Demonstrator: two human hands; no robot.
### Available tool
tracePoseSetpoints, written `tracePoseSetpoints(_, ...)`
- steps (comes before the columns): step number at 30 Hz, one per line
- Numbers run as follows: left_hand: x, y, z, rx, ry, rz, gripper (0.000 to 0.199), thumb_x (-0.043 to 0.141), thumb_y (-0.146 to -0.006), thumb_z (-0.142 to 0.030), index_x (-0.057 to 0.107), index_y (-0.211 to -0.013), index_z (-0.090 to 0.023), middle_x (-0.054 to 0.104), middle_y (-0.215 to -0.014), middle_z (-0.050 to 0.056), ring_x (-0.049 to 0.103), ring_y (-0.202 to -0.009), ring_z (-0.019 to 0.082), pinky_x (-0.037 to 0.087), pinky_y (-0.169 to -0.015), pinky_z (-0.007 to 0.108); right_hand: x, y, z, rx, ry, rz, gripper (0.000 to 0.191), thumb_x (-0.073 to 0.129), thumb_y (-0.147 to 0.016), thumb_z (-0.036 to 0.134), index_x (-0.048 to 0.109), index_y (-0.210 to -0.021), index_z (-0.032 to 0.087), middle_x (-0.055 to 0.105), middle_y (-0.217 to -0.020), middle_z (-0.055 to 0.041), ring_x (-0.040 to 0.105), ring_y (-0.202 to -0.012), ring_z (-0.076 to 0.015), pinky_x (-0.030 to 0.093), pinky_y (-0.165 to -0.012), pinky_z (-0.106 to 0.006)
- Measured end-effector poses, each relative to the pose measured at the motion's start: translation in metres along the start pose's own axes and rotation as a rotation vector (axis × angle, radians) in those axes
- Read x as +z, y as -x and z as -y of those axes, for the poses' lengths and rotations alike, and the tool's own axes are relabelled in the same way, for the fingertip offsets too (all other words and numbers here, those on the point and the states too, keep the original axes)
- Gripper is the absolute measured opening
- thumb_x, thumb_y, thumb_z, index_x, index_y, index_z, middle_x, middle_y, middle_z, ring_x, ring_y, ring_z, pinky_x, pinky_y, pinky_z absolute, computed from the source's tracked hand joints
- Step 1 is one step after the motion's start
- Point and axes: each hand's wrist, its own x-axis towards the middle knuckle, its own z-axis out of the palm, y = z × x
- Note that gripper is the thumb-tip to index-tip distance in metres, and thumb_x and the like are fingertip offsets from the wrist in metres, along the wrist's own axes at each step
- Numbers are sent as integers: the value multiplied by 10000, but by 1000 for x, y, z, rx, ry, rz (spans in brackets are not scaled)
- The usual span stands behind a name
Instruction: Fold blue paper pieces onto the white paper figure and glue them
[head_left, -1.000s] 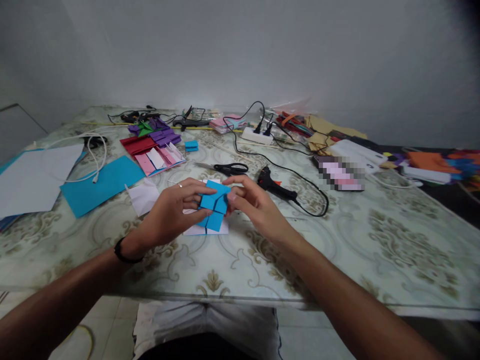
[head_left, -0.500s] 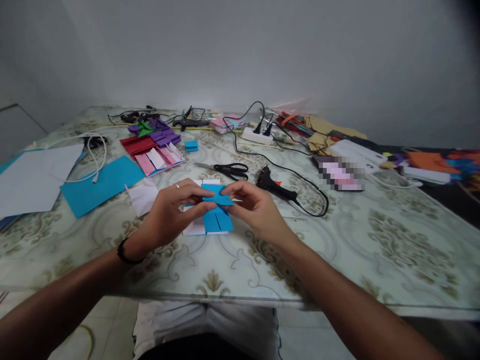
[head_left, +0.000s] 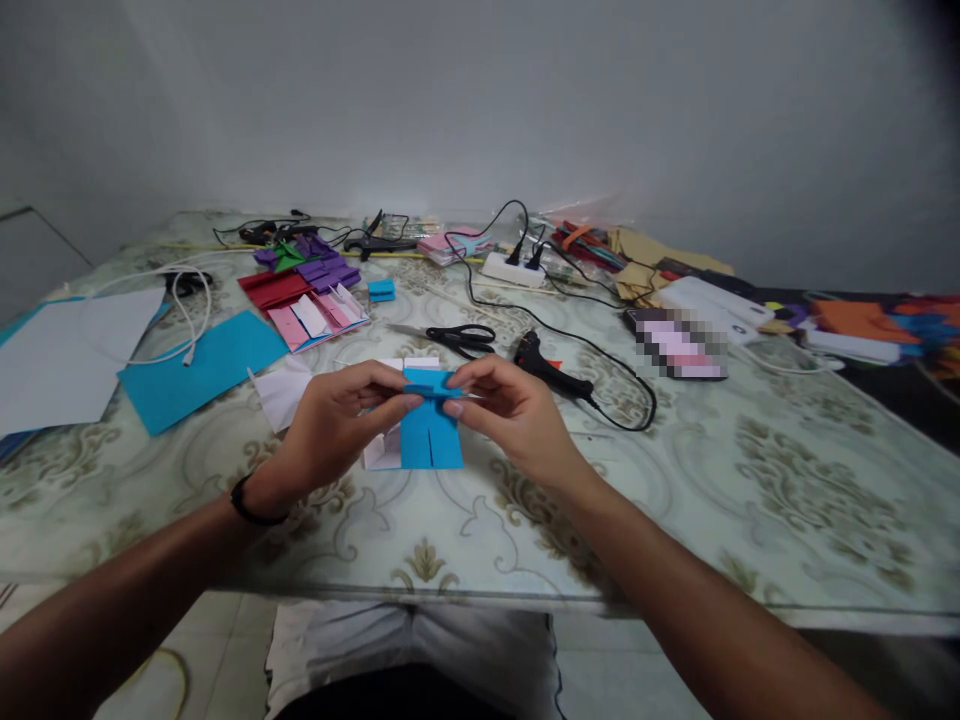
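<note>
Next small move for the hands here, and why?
Probably run the fingers along the fold to sharpen it: the left hand and right hand both pinch the blue paper at a fold across its upper part, which looks slightly raised, while the part below looks flat.

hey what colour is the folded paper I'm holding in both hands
The folded paper is bright blue; it shows best in the head view.

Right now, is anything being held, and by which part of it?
Yes, the folded blue paper: the left hand and right hand pinch opposite sides of its crosswise fold.
</note>
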Motion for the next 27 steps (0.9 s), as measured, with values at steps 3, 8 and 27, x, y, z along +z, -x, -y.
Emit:
tracePoseSetpoints(3,2,-1,-2,-9,28,-12,198,882,-785,-315,736,-786,-181,773,-811,29,711,-712,156,588,-602,237,0,0,-1,18,-3,-11,386,932,-715,512,706,-833,223,705,-825,-17,648,-754,-175,543,-684,-307)
tracePoseSetpoints(8,4,-2,-4,-157,153,95,240,892,-767,-308,746,-915,-187,813,-872,43,763,-781,192,619,-672,278,0,0,-1,73,-10,-41,434,936,-693,539,666,-750,204,644,-721,8,570,-660,-143,464,-606,-270)
tracePoseSetpoints(27,4,-1,-3,-92,-10,21,250,829,-803,-339,643,-732,-188,614,-611,-30,533,-537,103,420,-492,210,3,1,-4,139,0,15,459,905,-711,556,604,-737,211,612,-727,16,520,-657,-139,440,-616,-282)
